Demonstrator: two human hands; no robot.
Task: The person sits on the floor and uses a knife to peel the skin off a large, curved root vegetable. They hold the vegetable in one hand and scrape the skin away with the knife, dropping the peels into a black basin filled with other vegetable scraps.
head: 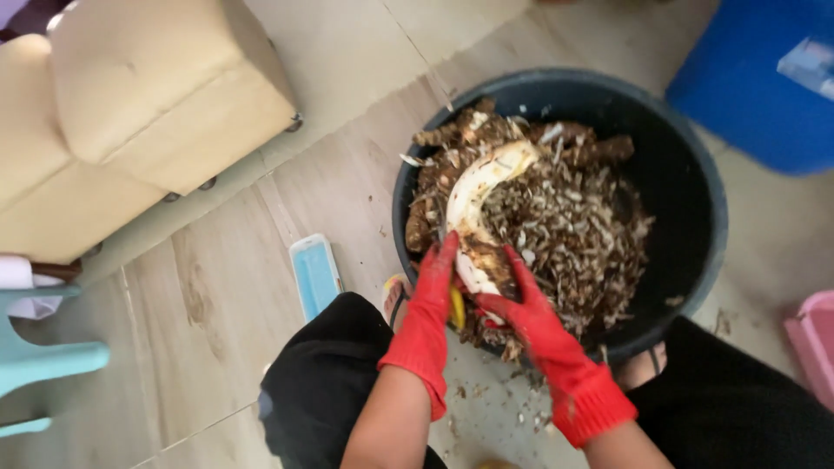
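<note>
Now both red-gloved hands: left hand grasps yellow-handled knife, right hand clenches pale peeled root. Keep blade strokes away from fingers, over black tub.

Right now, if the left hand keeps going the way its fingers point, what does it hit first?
The left hand points up-image along the pale peeled root that it already touches. Going on, it would probably slide along that root into the heap of brown peelings in the black tub; depth is unclear.

Red rubber gloves on left hand and right hand, soiled; forearms bare; black trousers.
</note>
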